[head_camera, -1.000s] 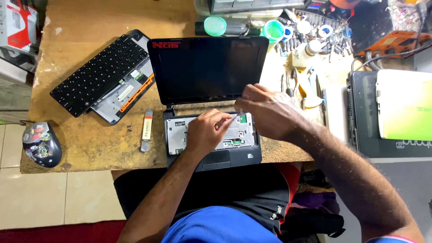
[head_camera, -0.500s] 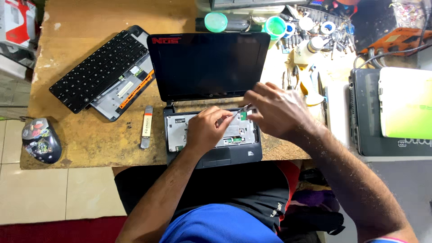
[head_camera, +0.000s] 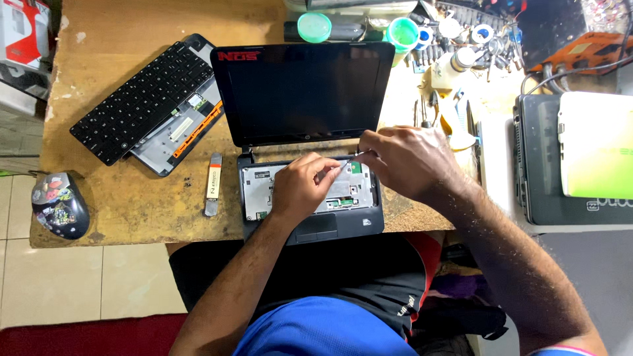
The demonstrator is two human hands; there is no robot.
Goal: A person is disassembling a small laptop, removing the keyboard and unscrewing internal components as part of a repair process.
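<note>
Two hands are over the small black laptop (head_camera: 310, 132), sitting open at the near edge of the worn wooden desk (head_camera: 132, 204), dark screen facing up and long axis running left-right. The left hand (head_camera: 304, 188) rests curled on the bare grey metal deck. The right hand (head_camera: 402, 161) pinches a thin tool (head_camera: 347, 159). The removed keyboard (head_camera: 142, 99) lies diagonally to the left.

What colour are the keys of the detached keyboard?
Black, on the detached keyboard, in the head view.

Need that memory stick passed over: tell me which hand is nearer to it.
Left. The left hand rests on the opened laptop base, just right of the memory stick; the right hand is farther right.
</note>
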